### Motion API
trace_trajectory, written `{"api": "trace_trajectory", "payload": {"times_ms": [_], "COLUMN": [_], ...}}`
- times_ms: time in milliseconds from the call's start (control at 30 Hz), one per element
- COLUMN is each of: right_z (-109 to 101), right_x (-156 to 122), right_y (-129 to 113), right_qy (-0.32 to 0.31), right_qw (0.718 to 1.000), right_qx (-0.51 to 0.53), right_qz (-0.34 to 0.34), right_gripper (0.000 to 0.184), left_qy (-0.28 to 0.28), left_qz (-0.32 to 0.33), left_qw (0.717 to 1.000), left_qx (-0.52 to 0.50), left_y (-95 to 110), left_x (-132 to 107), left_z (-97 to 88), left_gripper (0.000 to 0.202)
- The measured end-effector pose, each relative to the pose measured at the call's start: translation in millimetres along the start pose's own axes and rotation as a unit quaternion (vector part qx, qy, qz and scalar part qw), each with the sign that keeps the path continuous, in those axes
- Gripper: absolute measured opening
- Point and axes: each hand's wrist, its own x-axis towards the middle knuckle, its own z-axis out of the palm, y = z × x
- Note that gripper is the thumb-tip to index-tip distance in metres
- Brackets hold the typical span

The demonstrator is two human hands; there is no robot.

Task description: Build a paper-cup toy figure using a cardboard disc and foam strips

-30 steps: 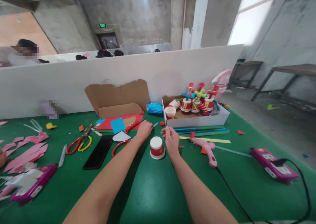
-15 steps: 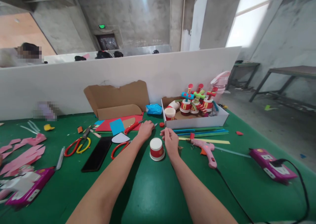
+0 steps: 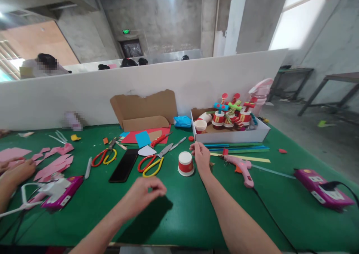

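My left hand (image 3: 146, 195) hovers over the green table, fingers curled and tips meeting the thumb; I see nothing in it. Just right of an upside-down red-and-white paper cup (image 3: 186, 163), my right hand (image 3: 201, 157) is closed, its fingertips bent together close to the box's front corner. Whatever those fingers may hold is too small or hidden to make out. Red-and-yellow-handled scissors (image 3: 153, 162) lie beyond my left hand, beside a pen-like tool (image 3: 177, 143). A small red disc (image 3: 191, 138) sits just past my right hand.
A white box (image 3: 232, 137) holds decorated cup figures (image 3: 218, 118). A pink glue gun (image 3: 243, 168) and a purple power strip (image 3: 322, 188) lie right, with a cord. Left are a phone (image 3: 123, 165), more scissors (image 3: 104, 155) and another person's hands (image 3: 21, 170) by pink paper.
My left hand has pulled back toward me from the pen-like tool and scissors, uncovering them. My right hand stays beside the cup. The view has shifted left.
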Motion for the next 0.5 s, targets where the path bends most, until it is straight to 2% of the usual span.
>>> {"api": "trace_trajectory", "payload": {"times_ms": [67, 100, 133, 167, 200, 267, 333, 367, 433, 500], "right_z": [0, -1, -1, -1, -1, -1, -2, -3, -5, -6], "right_x": [0, 0, 0, 0, -1, -1, -2, -2, -2, -1], "right_y": [0, 1, 1, 1, 1, 1, 0, -1, -1, -1], "right_qy": [-0.002, -0.004, -0.005, -0.004, -0.004, -0.005, -0.008, -0.01, -0.011, -0.006], "right_qw": [1.0, 1.0, 1.0, 1.0, 1.0, 1.0, 0.999, 0.998, 0.997, 0.997], "right_qx": [-0.002, -0.002, -0.002, -0.003, -0.005, -0.015, -0.032, -0.041, -0.054, -0.056], "right_qz": [0.004, 0.005, 0.006, 0.005, 0.002, -0.01, -0.028, -0.037, -0.049, -0.054], "right_gripper": [0.037, 0.038, 0.038, 0.038, 0.039, 0.039, 0.038, 0.038, 0.037, 0.037], "left_qy": [-0.107, -0.169, -0.195, -0.185, -0.141, -0.024, 0.094, 0.13, 0.15, 0.162], "left_qz": [0.01, 0.035, 0.064, 0.084, 0.091, 0.086, 0.081, 0.082, 0.084, 0.088], "left_qw": [0.994, 0.985, 0.979, 0.978, 0.984, 0.989, 0.978, 0.969, 0.958, 0.94], "left_qx": [0.009, 0.009, 0.019, 0.035, 0.063, 0.116, 0.169, 0.191, 0.23, 0.288], "left_y": [14, 19, 24, 27, 28, 25, 17, 12, 2, -7], "left_x": [-28, -36, -38, -35, -26, 7, 54, 80, 127, 165], "left_z": [8.8, 10.5, 9.8, 6.9, 2.0, -10.7, -21.4, -24.2, -22.9, -14.4], "left_gripper": [0.023, 0.024, 0.022, 0.02, 0.019, 0.019, 0.022, 0.022, 0.021, 0.018]}}
